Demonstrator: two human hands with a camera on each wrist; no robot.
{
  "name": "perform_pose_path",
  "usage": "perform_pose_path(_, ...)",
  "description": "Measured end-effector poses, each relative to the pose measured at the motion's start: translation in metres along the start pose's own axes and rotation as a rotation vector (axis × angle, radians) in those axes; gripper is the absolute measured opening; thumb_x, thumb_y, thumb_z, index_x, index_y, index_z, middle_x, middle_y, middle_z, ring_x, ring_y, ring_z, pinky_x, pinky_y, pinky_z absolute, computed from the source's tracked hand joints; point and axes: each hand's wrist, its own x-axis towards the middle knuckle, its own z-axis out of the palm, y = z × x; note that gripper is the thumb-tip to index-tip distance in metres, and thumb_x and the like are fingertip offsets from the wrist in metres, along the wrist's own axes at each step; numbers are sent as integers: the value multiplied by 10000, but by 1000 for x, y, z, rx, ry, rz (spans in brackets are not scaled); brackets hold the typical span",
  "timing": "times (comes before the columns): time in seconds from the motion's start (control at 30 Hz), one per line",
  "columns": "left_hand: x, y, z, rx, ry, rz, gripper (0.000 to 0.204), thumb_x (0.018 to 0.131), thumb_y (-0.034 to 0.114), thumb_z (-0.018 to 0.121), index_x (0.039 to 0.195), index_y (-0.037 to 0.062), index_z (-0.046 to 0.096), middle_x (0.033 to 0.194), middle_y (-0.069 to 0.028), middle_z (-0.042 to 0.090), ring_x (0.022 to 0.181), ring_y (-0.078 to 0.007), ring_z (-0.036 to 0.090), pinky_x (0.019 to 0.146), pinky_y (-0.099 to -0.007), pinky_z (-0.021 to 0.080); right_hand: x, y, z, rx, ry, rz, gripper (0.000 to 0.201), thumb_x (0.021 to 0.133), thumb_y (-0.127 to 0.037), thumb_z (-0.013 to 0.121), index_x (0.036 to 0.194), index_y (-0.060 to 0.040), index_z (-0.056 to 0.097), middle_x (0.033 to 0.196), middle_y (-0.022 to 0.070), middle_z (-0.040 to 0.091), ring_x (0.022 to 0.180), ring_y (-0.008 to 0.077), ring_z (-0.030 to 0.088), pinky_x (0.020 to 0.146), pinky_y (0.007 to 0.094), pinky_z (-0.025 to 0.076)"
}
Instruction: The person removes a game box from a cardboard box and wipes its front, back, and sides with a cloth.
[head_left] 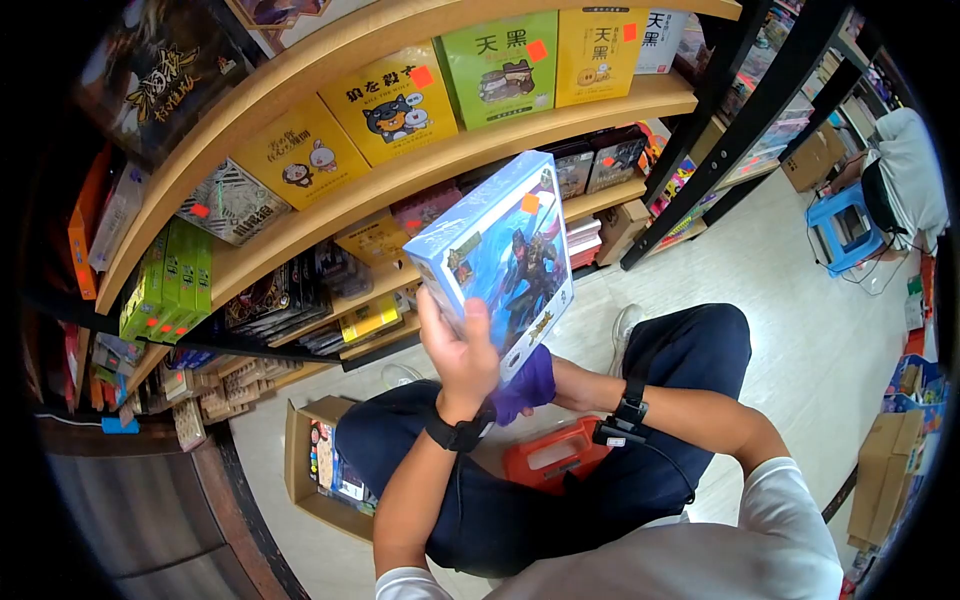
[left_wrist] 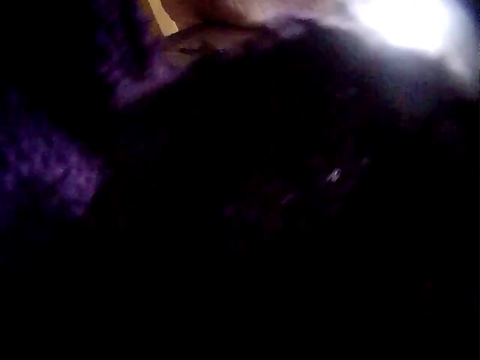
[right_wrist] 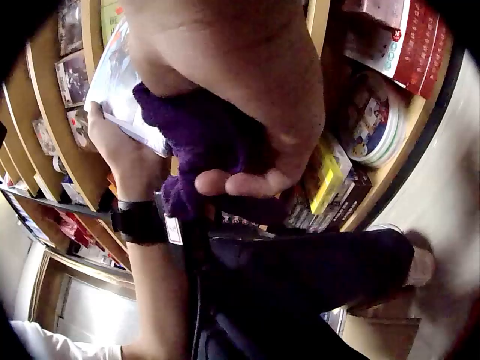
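Observation:
My left hand [head_left: 460,350] grips a blue-and-white game box [head_left: 515,265] by its lower left edge, thumb across the front. The box shows an armoured figure and an orange sticker, and is tilted up before the shelves. Below it, my right hand [right_wrist: 255,97] holds a bunched purple cloth [head_left: 530,385] with curled fingers, close beside my left wrist. Seen from the head, most of that hand is hidden behind the cloth. Dark purple cloth [left_wrist: 49,169] fills much of the left wrist view.
Wooden shelves [head_left: 400,165] carry yellow and green game boxes ahead. A red plastic case [head_left: 555,455] lies between my legs, and an open cardboard box [head_left: 300,450] stands at my left. Farther right is a blue stool [head_left: 845,230] near another person.

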Motion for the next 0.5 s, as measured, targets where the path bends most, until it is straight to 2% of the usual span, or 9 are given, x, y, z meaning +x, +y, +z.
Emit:
perform_pose_path(0.07, 4, 1, -2, 24, 17, 13, 443, 983, 221, 486, 1299, -69, 378, 1181, -125, 526, 1053, -152, 505, 939, -292, 395, -1, -12, 8, -14, 147, -45, 274, 992, -287, 441, 1041, -69, 600, 884, 66, 668, 717, 136, 625, 598, 251, 487)
perform_pose_path(0.17, 6, 2, -8, 85, -21, 18, 466, 984, 226, 480, 1321, -73, 363, 1197, -131, 524, 1065, -161, 503, 950, -298, 389, 1, -22, -5, 47, 309, -81, 303, 983, -330, 433, 1071, -85, 588, 857, 39, 658, 671, 126, 616, 554, 252, 485)
perform_pose_path(0.27, 5, -2, -9, 80, 52, -27, 412, 919, 188, 579, 1223, -56, 446, 1055, -113, 607, 940, -141, 555, 848, -302, 451, 1, -31, -32, 129, 415, -24, 296, 984, -286, 387, 1072, -90, 590, 851, 44, 661, 635, 125, 598, 549, 255, 483)
perform_pose_path(0.3, 6, 0, -9, 90, 46, -8, 412, 917, 183, 579, 1224, -58, 447, 1055, -115, 610, 940, -143, 558, 850, -303, 453, 1, -35, -34, 164, 467, -9, 295, 984, -276, 376, 1071, -92, 590, 848, 43, 659, 626, 125, 592, 546, 256, 482)
perform_pose_path(0.4, 6, 3, -9, 122, 40, 28, 404, 911, 184, 589, 1210, -56, 461, 1024, -111, 625, 918, -144, 570, 834, -307, 461, -1, -45, -36, 140, 561, -107, 280, 981, -217, 350, 1060, -77, 580, 845, 52, 648, 625, 137, 578, 544, 266, 478)
perform_pose_path(0.5, 1, 4, -15, 162, -104, -52, 454, 958, 214, 520, 1302, -55, 396, 1144, -96, 543, 1011, -135, 494, 908, -280, 403, -2, -46, -44, 81, 592, -186, 270, 987, -197, 348, 1059, -62, 570, 874, 67, 640, 660, 141, 585, 547, 268, 476)
